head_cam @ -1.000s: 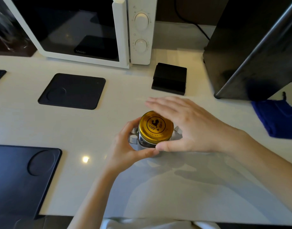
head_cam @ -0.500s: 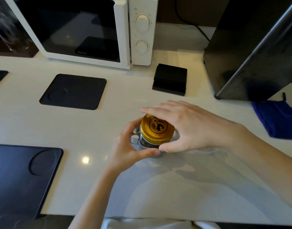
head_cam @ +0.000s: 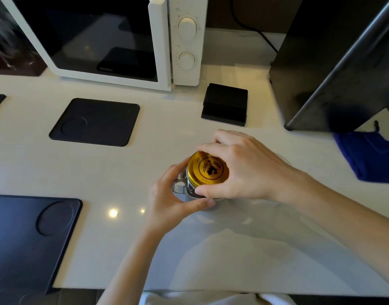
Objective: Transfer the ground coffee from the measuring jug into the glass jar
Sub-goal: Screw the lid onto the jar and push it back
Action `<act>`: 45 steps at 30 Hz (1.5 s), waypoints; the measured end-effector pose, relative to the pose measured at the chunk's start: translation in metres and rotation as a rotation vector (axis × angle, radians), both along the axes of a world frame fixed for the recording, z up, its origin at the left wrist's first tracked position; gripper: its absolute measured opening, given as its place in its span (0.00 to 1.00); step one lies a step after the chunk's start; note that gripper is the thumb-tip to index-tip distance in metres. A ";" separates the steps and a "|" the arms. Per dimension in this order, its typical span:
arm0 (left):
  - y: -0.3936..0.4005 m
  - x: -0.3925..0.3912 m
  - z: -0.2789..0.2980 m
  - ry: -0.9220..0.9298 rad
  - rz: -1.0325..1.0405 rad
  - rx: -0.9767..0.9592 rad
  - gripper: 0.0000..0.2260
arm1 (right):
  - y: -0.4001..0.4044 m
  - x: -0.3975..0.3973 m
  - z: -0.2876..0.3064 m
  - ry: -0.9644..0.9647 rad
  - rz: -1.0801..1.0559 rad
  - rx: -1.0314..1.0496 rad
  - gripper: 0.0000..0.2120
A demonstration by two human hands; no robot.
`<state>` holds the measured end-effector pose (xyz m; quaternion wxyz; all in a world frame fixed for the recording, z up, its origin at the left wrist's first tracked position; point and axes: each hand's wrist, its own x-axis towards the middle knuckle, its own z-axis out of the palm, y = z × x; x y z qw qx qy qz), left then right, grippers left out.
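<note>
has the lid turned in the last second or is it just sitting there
Yes. The lid has rotated: its logo print faces a different way than before, while the jar sits in the same spot relative to the black box. Direction unclear.

gold lid [head_cam: 205, 168] w/ black emblem, white microwave [head_cam: 162, 40], blue cloth [head_cam: 369, 157]

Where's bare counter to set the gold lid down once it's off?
Free: counter between square black mat and small black box; also left of left hand, above large black tray. Near strip below both arms is bare. Crowded: around glass jar, right hand, blue cloth.
</note>
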<state>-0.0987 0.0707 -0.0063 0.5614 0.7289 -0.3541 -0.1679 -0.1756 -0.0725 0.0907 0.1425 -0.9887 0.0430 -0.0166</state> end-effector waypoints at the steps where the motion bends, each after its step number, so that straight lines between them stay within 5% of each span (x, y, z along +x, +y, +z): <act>1: 0.000 0.000 -0.001 -0.001 0.007 -0.005 0.33 | 0.001 0.000 -0.002 -0.020 -0.012 0.015 0.29; 40: -0.115 0.120 -0.008 -0.049 -0.057 0.168 0.33 | -0.092 0.102 -0.013 -0.137 -0.210 0.126 0.29; 45: -0.112 0.126 -0.005 -0.056 -0.069 0.254 0.45 | -0.085 0.096 -0.012 -0.079 -0.215 0.062 0.35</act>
